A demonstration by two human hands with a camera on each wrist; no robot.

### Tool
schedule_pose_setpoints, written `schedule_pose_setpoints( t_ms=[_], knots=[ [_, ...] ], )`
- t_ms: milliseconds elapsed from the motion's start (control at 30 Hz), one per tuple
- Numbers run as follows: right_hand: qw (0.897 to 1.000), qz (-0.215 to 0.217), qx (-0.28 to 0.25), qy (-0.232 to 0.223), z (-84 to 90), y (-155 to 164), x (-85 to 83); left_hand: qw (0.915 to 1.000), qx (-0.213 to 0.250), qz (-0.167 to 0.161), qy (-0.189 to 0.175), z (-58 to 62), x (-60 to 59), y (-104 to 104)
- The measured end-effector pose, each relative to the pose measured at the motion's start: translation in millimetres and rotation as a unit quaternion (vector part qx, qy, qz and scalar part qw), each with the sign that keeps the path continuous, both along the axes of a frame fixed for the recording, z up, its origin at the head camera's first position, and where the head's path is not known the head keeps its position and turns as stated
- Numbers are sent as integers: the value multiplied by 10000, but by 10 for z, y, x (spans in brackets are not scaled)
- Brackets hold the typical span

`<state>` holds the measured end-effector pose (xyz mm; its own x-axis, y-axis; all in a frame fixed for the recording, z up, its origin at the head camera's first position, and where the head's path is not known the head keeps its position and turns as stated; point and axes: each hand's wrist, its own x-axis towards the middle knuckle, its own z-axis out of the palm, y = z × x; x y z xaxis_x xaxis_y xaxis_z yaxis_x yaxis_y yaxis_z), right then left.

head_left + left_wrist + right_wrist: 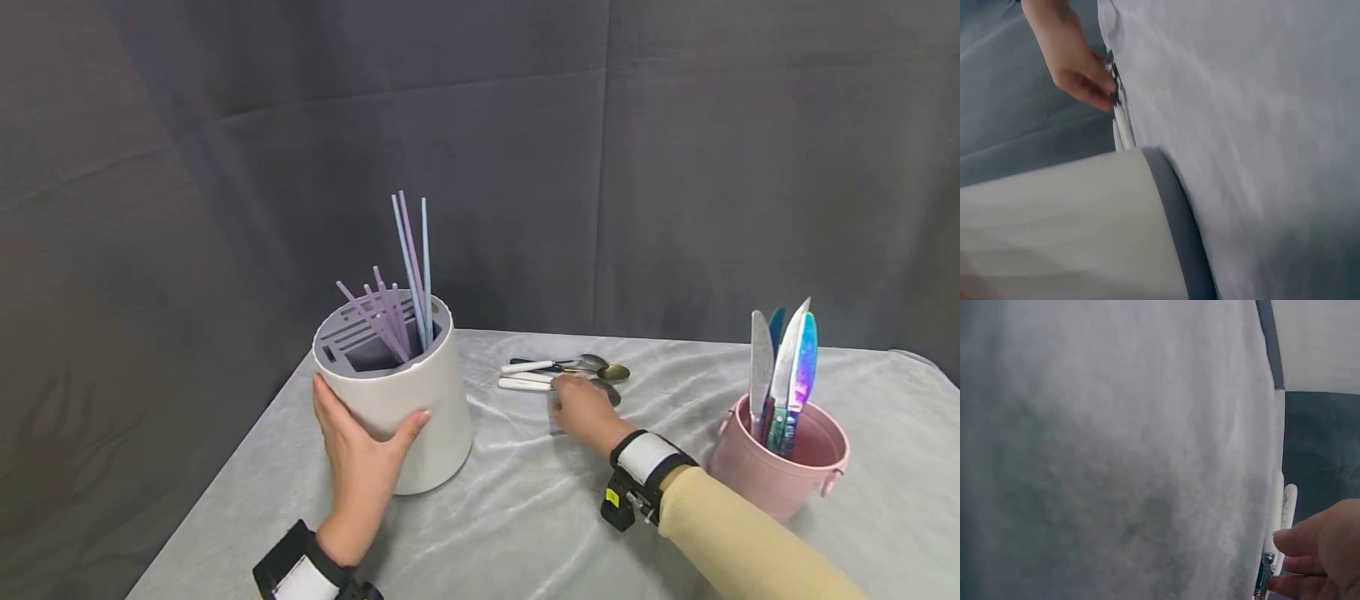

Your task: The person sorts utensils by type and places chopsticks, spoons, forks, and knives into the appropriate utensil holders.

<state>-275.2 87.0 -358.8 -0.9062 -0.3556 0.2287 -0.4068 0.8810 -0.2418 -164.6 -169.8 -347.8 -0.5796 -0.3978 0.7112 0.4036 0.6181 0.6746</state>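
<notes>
Nearest the head camera, the person's left hand (365, 461) is wrapping its fingers and thumb around the near wall of a white round utensil holder with a grey slotted insert (420, 408), which is standing upright on a pale grey wrinkled tablecloth (525, 517). Purple and blue thin sticks (401, 292) are leaning inside the holder. Well to the right of it, the right hand (588, 410) is reaching onto a small cluster of white-handled metal spoons (558, 375) lying flat on the cloth; its fingers are covering the spoon necks, so the exact grip is hard to make out. Just right of that forearm, a pink round bucket (776, 467) is holding several iridescent table knives (783, 375), blades up.

Looking from the left wrist, the holder's white wall (1066, 231) and grey rim are filling the lower frame, blurred; the left hand itself is showing only as a sliver at the bottom corner. Beyond it, the right hand (1072, 59) is pinching the spoons (1121, 122) where handle meets metal.

Seen from the right wrist, the cloth (1116, 456) is taking up most of the frame. The right hand's fingertips (1297, 540) are curling onto the spoons (1282, 519), cut off at the lower edge.
</notes>
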Motion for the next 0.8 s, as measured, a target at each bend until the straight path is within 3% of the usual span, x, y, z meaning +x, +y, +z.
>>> schedule_pose_setpoints(
  t_ms=[133, 333, 467, 633, 800],
  knots=[
    [9990, -201, 401, -67, -17, -39, -57, 9997, -111, 195, -21, -5, 61, 16],
    [9942, -618, 856, -183, -25, -108, -124, 9990, -87, 411, 118, 2, 56, -48],
    [9920, -776, 980, -190, -18, -124, -134, 9992, 32, 359, -168, 14, 53, -94],
    [9895, -917, 1119, 64, -19, -132, -133, 9973, 231, -79, -687, 35, 32, -176],
    [9882, -916, 1207, 206, -24, -133, -157, 9923, 456, -823, -808, 51, -10, -252]
  ],
)
